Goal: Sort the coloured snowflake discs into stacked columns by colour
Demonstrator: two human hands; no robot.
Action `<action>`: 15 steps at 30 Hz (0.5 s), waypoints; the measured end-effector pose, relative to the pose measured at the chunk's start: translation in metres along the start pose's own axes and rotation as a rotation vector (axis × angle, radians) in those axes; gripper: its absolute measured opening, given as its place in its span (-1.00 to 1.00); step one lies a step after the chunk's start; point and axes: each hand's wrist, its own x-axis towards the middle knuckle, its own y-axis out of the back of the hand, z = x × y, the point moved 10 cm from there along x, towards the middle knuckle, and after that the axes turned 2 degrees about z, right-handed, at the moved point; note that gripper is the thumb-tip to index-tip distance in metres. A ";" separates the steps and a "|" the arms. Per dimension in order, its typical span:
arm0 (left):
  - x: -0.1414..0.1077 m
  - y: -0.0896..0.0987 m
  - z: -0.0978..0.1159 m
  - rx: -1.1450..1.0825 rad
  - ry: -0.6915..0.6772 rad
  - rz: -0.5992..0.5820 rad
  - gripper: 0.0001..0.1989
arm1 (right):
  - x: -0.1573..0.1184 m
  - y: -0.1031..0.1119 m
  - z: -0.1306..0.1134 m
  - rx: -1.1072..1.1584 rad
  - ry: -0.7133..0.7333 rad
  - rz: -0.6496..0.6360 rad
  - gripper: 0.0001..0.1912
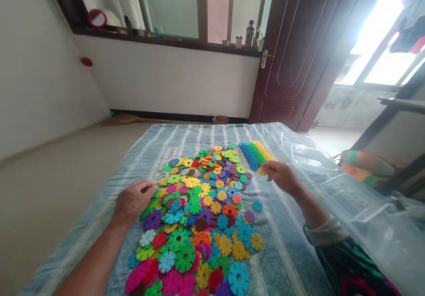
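Spread over the bed cover is a heap of plastic snowflake discs (pixel 202 203) in many colours, with notched rims and centre holes. My left hand (pixel 133 200) is at the heap's left edge, fingers curled in; whatever they may hold is hidden. My right hand (pixel 282 176) pinches a yellow snowflake disc (pixel 261 171) right of the heap. Just beyond it lie three side-by-side rows of overlapping discs: a blue row (pixel 248 155), a green row (pixel 257 153) and a yellow row (pixel 264 149). The right fingers are close to the near ends of these rows.
A striped blue cover (pixel 279 251) lies under everything. Clear plastic containers (pixel 355 194) stand along the right side, with a transparent lid (pixel 312 156) farther back. Beyond the far edge are a white wall, a windowsill with bottles, and a dark red door (pixel 299 43).
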 end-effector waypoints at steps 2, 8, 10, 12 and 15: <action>0.001 0.001 0.000 0.004 0.010 0.002 -0.70 | -0.002 0.026 0.027 -0.087 -0.070 0.066 -0.72; 0.002 0.003 -0.002 -0.007 0.022 0.023 -0.75 | -0.010 0.057 0.065 -0.308 -0.162 0.077 -0.67; 0.002 0.003 -0.005 -0.015 0.024 0.039 -0.78 | -0.011 0.055 0.072 -0.318 -0.187 0.054 -0.66; 0.003 0.002 -0.008 -0.025 0.021 0.051 -0.79 | -0.011 0.052 0.077 -0.326 -0.204 0.033 -0.66; 0.004 0.002 -0.008 -0.041 0.016 0.063 -0.80 | -0.011 0.047 0.080 -0.379 -0.187 0.038 -0.67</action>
